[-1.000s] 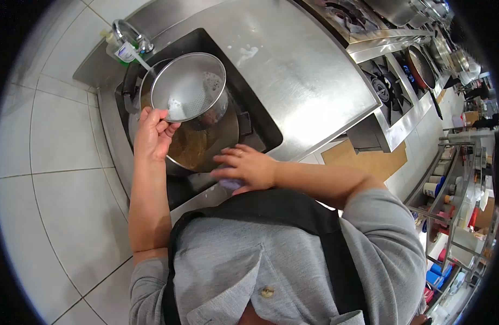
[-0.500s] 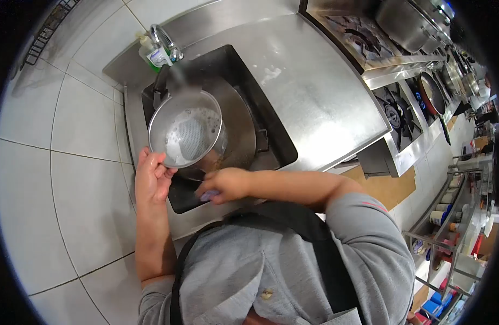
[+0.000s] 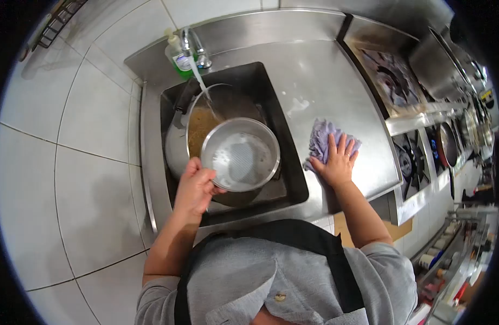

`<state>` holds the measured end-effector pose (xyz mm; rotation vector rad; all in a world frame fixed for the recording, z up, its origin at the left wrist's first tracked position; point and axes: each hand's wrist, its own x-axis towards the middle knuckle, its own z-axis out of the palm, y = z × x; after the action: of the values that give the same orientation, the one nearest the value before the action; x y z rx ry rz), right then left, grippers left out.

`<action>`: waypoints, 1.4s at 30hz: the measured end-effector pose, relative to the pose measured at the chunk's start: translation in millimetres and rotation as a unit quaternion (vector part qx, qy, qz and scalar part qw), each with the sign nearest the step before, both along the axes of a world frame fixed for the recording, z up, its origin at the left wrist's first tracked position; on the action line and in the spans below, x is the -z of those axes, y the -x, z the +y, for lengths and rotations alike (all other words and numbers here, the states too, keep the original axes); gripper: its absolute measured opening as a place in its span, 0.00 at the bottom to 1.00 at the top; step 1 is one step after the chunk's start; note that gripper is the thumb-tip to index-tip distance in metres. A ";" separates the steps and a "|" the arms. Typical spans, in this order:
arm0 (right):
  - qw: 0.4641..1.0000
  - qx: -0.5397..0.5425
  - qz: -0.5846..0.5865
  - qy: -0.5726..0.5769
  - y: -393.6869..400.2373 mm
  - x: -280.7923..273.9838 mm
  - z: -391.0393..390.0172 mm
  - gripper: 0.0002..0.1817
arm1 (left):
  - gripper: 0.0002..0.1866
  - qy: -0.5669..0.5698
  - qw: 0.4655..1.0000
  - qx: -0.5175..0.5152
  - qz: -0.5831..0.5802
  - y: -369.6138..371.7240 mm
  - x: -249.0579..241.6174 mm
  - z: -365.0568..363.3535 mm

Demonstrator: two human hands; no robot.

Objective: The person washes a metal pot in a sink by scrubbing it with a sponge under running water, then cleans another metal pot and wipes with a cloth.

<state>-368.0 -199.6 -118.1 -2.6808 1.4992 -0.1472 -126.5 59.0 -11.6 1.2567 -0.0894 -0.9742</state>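
My left hand [image 3: 197, 187] grips the near-left rim of a metal strainer [image 3: 271, 142], a round bowl with a mesh bottom and whitish suds inside. The strainer is held over the sink [image 3: 299, 187], covering part of a large pan [image 3: 177, 147] that lies in it with brownish contents. On the steel counter to the right, my right hand [image 3: 339, 165] lies flat with fingers spread on a crumpled purple cloth [image 3: 321, 134]. Water runs from the faucet [image 3: 192, 46] into the pan.
A soap bottle [image 3: 179, 57] with green liquid stands beside the faucet. To the right are stove burners [image 3: 390, 81], a big pot [image 3: 436, 65] and a frying pan [image 3: 448, 143]. White tiled wall [image 3: 98, 179] borders the sink on the left.
My right hand has moved from beside the strainer to the counter on the right, with the purple cloth now under it. The strainer has shifted right and nearer, out from under the faucet.
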 end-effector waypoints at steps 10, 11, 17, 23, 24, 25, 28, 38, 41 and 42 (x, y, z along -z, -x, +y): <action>0.993 -0.101 -0.046 0.034 -270.3 0.7 -143.5 0.55 | 0.12 -0.040 0.998 0.013 0.044 6.9 30.7 -17.0; 0.991 -0.118 -0.054 0.028 -298.3 0.8 -156.4 0.53 | 0.12 -0.036 0.998 0.024 0.047 6.1 34.8 -13.7; 0.960 -0.218 -0.175 -0.026 -434.5 17.7 -179.1 0.29 | 0.15 -0.088 0.996 0.002 0.021 3.8 36.5 -6.1; 0.918 -0.326 -0.224 -0.005 -470.4 17.7 -119.3 0.20 | 0.14 -0.098 0.994 -0.043 0.024 6.8 38.0 -11.7; 0.909 -0.352 -0.224 -0.010 -467.8 16.0 -121.9 0.19 | 0.14 -0.100 0.994 -0.037 0.016 7.5 36.1 -10.4; 0.909 -0.346 -0.231 -0.006 -460.3 15.1 -126.6 0.19 | 0.14 -0.111 0.993 -0.038 0.014 8.2 35.4 -8.6; 0.867 -0.432 -0.243 -0.049 -429.7 26.7 -152.1 0.17 | 0.14 -0.088 0.994 -0.046 0.038 12.4 25.6 -7.0; 0.881 -0.335 -0.225 -0.246 -245.5 -2.3 -196.6 0.21 | 0.12 -0.012 0.996 0.043 -0.072 0.2 27.6 -10.5; 0.926 -0.314 -0.210 -0.009 -154.2 22.5 -135.6 0.26 | 0.12 0.001 1.000 0.031 0.002 -3.0 -4.1 -27.0; 0.932 -0.303 -0.192 -0.053 -134.0 16.2 -115.7 0.28 | 0.12 0.020 0.999 0.047 -0.006 -9.8 -3.6 -33.4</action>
<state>-234.0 -315.3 -134.3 -2.6725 0.5249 -0.4951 -116.7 25.6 -8.1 1.2309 -0.1777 -1.0399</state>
